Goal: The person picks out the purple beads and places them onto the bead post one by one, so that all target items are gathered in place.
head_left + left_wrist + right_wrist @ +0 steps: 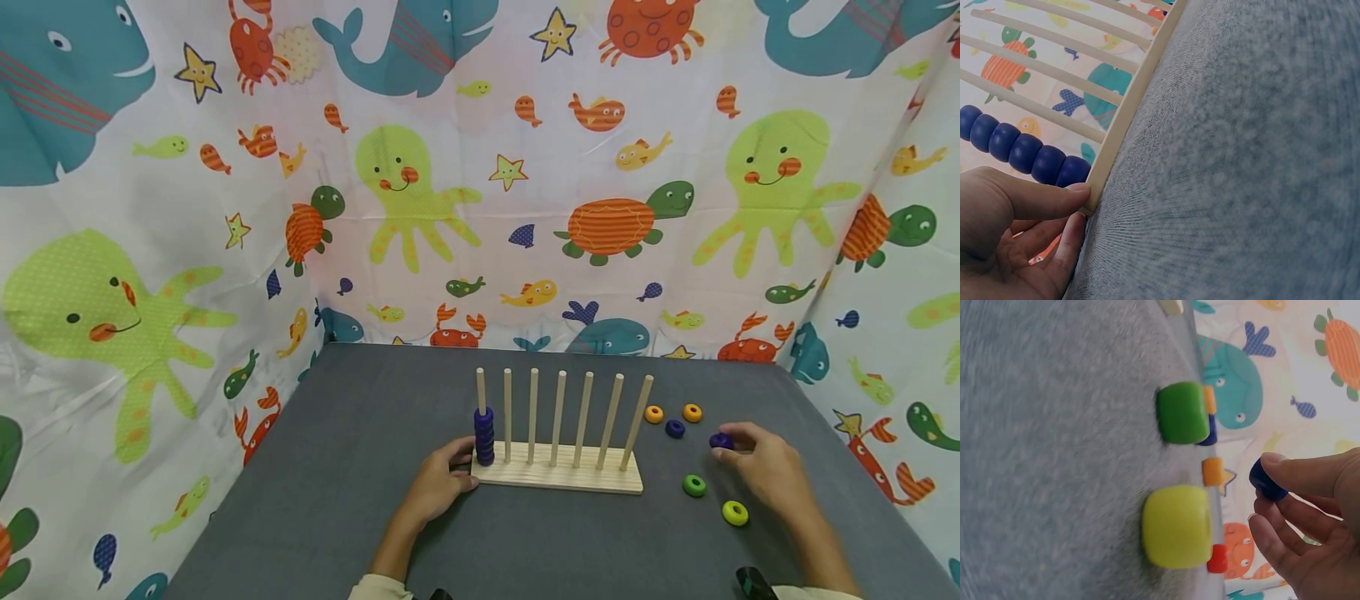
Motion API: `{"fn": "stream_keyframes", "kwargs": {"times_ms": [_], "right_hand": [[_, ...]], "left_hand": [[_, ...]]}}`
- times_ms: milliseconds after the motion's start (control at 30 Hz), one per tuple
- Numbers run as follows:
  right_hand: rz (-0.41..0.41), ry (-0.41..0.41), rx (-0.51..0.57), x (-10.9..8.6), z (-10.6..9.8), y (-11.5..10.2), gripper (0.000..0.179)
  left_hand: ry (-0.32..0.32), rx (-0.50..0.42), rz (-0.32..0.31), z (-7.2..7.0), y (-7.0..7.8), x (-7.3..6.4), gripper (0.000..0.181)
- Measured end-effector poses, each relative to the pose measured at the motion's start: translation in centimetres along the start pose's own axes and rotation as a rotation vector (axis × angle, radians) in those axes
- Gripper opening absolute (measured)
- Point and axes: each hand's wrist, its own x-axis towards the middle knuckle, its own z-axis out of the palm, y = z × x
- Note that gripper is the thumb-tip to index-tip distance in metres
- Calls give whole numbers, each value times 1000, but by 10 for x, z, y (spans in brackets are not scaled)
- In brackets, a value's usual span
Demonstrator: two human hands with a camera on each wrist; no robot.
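A wooden peg rack (pixel 557 468) with several upright pegs stands on the grey table. Its leftmost peg carries a stack of dark blue beads (pixel 484 437). My left hand (pixel 437 482) holds the rack's left end, and the left wrist view shows the thumb and a finger pinching the base (pixel 1110 140) beside the lowest blue bead (pixel 1074 171). Off to the right, my right hand (pixel 768 468) pinches a dark blue bead (pixel 1266 481) between thumb and fingers, raised off the table in the right wrist view.
Loose beads lie right of the rack: two orange (pixel 654 414), one blue (pixel 675 429), one green (pixel 694 485) and one yellow-green (pixel 735 512). A red bead (pixel 1217 559) appears in the right wrist view. Sea-animal curtains (pixel 442 192) border the table (pixel 352 433) at back and sides.
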Motion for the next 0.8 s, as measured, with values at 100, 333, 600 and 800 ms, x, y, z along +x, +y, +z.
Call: {"fn": "stream_keyframes", "kwargs": {"times_ms": [100, 333, 600, 800], "right_hand": [[-28, 8, -14, -3, -1, -7, 48], [-126, 137, 30, -11, 1, -22, 37], [-198, 242, 43, -20, -4, -46, 44], [-268, 305, 56, -25, -10, -60, 40]], "left_hand": [[-3, -3, -2, 0, 0, -1, 63], [0, 3, -6, 0, 0, 0, 63], [0, -2, -9, 0, 0, 0, 63], [2, -7, -14, 0, 1, 0, 63]]}}
